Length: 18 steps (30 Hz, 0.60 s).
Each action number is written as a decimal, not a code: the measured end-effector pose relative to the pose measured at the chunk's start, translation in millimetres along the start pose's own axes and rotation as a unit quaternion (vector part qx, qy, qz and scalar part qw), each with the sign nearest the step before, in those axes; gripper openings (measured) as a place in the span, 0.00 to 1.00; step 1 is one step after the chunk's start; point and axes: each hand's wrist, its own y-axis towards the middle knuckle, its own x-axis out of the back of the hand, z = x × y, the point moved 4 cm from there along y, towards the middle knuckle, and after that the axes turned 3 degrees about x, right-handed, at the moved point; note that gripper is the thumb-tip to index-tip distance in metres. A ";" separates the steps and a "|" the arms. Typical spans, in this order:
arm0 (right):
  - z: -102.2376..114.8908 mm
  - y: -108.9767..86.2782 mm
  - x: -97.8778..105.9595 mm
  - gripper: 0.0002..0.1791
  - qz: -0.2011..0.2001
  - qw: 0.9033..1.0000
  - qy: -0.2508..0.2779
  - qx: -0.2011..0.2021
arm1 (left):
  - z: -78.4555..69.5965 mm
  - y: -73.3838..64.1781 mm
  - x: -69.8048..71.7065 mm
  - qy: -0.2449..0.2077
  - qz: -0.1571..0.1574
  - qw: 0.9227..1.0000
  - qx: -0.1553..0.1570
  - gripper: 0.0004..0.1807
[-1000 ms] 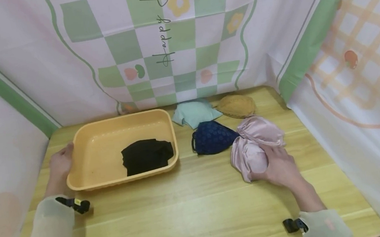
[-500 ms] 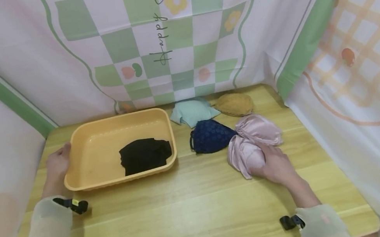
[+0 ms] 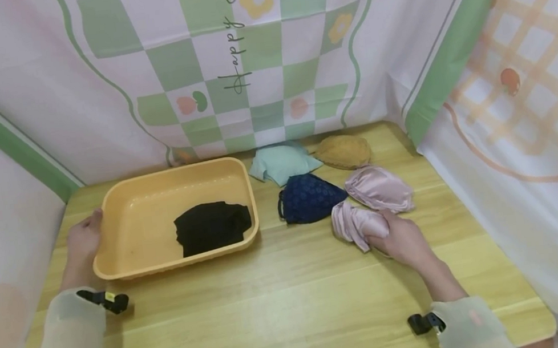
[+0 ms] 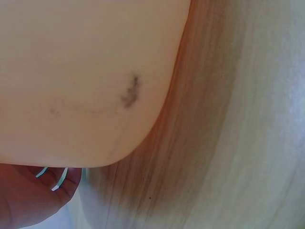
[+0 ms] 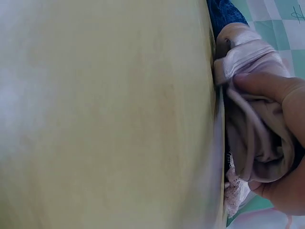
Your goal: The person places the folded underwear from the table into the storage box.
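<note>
In the head view my left hand holds the left side of a yellow plastic basin. In the left wrist view its curled fingers lie along the basin's edge. My right hand grips a folded pink satin garment on the right of the table. The right wrist view shows the thumb on top of the gathered fabric and fingers underneath. Just behind it lies a second pink satin piece, rounded like a bra cup. Inside the basin lies a folded black garment.
Beside the pink pieces is a navy bra-like garment with a strap loop. A light blue folded cloth and a mustard cup-shaped garment lie at the back, against the patterned curtain. Fabric also hangs at both sides of the wooden table.
My right hand has gathered the pink satin garment into a tighter bundle and drawn it away from the other pink piece. The left hand stays on the basin; the head view has shifted slightly.
</note>
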 end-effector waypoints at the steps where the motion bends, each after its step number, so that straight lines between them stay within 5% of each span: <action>1: 1.5 1.7 1.0 0.35 -0.003 1.000 0.000 0.002 | 0.0 0.1 0.8 0.000 -0.001 1.000 0.000 0.47; 11: 12.9 10.8 9.4 0.34 -0.015 0.999 0.028 0.016 | 4.1 4.4 5.8 0.000 -0.001 1.000 0.000 0.47; 18: 28.8 23.5 12.6 0.37 -0.078 0.985 0.059 0.145 | 3.4 7.0 1.9 0.005 -0.008 1.000 -0.021 0.47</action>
